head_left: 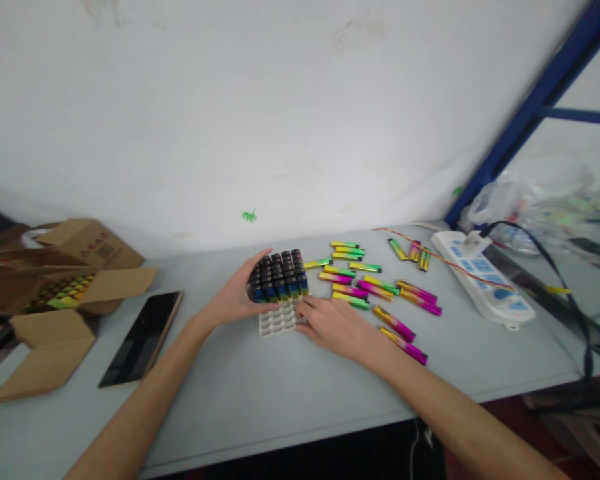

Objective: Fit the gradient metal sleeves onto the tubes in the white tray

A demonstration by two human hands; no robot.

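Observation:
A block of upright lighters (279,275), with black tops and dark blue-to-yellow bodies, stands in the back part of a white plastic tray (276,323). The tray's front rows show bare holes. My left hand (237,291) is wrapped around the left side of the block, thumb in front and fingers behind. At the tray's right edge, my right hand (333,325) has its fingers curled together beside the front right lighters. What its fingertips grip, if anything, is hidden. Loose shiny lighters (351,291) in yellow-green and yellow-magenta lie just right of the tray.
On the left lie a dark phone (143,340) and an open cardboard box (105,287) with more yellow-and-black items inside. A white power strip (483,277) with a plugged-in cable sits at right, a thin red wire (443,260) across it. A white wall (280,120) rises behind.

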